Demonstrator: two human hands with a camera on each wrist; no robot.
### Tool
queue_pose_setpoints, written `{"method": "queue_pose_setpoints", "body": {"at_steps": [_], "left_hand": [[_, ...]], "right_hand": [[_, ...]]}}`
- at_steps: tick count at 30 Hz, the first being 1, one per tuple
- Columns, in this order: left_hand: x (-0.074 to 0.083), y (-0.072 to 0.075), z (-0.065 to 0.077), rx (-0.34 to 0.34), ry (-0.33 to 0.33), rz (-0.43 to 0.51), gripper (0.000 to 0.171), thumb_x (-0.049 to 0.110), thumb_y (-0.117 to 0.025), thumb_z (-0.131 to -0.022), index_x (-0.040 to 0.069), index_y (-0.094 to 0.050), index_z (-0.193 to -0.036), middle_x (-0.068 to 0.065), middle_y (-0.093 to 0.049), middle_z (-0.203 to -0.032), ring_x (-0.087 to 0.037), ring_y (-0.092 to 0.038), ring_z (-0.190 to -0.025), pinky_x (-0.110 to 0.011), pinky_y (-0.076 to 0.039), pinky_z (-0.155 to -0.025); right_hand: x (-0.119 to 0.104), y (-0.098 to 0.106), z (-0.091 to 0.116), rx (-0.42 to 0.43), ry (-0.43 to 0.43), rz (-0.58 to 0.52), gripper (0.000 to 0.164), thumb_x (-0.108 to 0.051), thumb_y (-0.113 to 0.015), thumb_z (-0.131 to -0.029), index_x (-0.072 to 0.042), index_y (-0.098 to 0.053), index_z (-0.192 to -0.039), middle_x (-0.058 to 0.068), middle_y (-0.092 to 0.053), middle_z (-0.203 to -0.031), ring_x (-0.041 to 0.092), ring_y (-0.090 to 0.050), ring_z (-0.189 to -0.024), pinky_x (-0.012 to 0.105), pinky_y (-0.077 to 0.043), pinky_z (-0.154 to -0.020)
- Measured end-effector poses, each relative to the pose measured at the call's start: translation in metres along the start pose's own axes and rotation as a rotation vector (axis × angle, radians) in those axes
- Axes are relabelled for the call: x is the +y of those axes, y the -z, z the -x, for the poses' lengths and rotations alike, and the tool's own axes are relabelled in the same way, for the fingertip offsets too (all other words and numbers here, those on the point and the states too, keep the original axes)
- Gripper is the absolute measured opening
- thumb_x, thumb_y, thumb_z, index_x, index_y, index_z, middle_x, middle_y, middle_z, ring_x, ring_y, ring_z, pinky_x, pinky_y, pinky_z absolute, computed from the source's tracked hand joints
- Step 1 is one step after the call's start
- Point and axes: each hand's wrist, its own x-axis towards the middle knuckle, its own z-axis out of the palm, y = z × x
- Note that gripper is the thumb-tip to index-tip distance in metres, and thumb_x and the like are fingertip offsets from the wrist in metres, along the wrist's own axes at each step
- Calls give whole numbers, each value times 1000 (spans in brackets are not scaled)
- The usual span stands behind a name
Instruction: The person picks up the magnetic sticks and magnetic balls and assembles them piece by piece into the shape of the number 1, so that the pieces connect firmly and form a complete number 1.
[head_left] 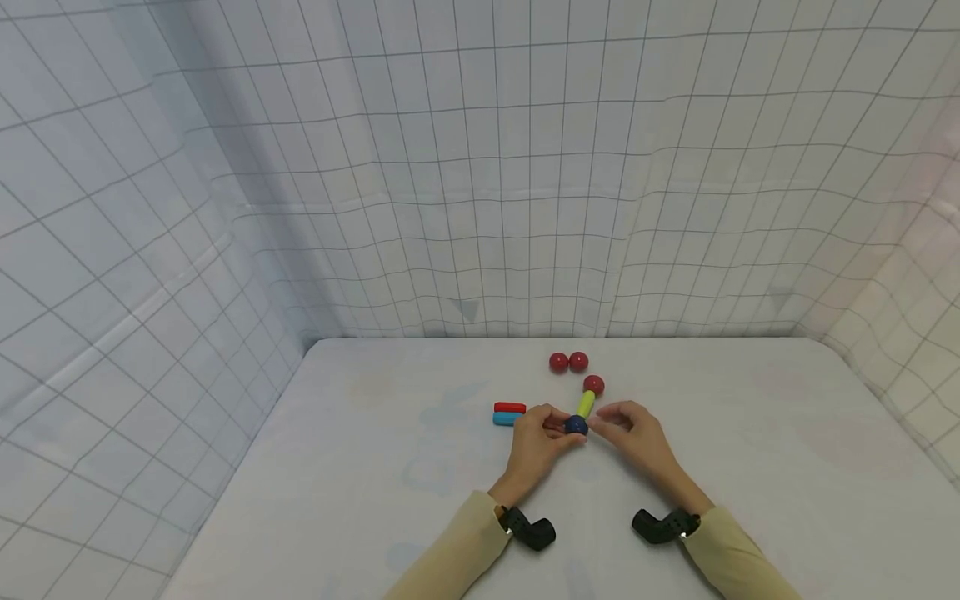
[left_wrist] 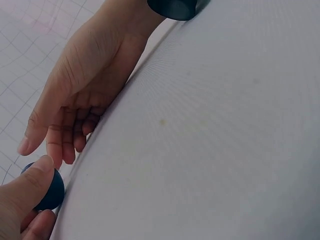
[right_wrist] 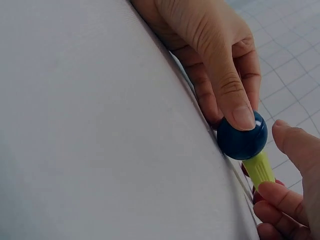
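Observation:
My left hand (head_left: 531,446) pinches a glossy dark blue ball (head_left: 577,425) low over the white table. The thumb presses on the ball in the right wrist view, with fingers behind it. A ribbed yellow-green rod (right_wrist: 259,168) meets the far side of the ball. At the rod's other end sits a red ball (head_left: 594,384). My right hand (head_left: 637,437) is just right of the rod, its thumb held apart from the fingers. One fingertip (right_wrist: 270,191) of it overlaps the rod's end in the right wrist view; whether it touches I cannot tell.
Two red balls (head_left: 568,362) lie side by side farther back. Left of my left hand are a red rod (head_left: 510,407) and a light blue rod (head_left: 507,418), parallel. White gridded sheeting (head_left: 480,208) stands behind and beside the table (head_left: 360,483).

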Motion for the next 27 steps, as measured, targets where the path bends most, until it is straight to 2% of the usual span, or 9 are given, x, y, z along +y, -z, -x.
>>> {"method": "queue_pose_setpoints", "body": {"at_steps": [3,9,17,27], "left_hand": [[-1,0,0,-1,-9,3,28,15,-83,-72,7,-67,-93,0,-63,-89,-6,-64,-76,-18,-51,-68],[-2,-1,-1,4,-25,3,28,14,-83,-71,7,-67,-92,0,-64,-87,-5,-64,-74,-18,-51,-66],[-4,-1,-1,2,-39,12,27,15,-83,-71,7,-67,-91,-1,-64,-87,-4,-64,-74,-19,-51,-66],[-5,-2,-2,-24,-49,46,27,16,-82,-73,6,-67,-93,-2,-64,-88,-5,-64,-76,-19,-52,-67]], "right_hand": [[-1,-2,-1,-7,45,6,27,-32,-75,-82,-8,-71,-94,2,-65,-94,18,-57,-92,39,-44,-80],[-1,-5,-5,-10,131,34,17,-30,-77,-81,-13,-75,-81,-4,-64,-83,16,-57,-84,37,-43,-75],[-5,-8,-6,-4,152,62,14,-25,-79,-78,-11,-76,-75,-1,-63,-81,20,-57,-83,39,-42,-73],[-3,-7,-6,-9,185,59,11,-22,-78,-79,-12,-75,-76,0,-65,-82,21,-58,-84,40,-42,-74]]}}
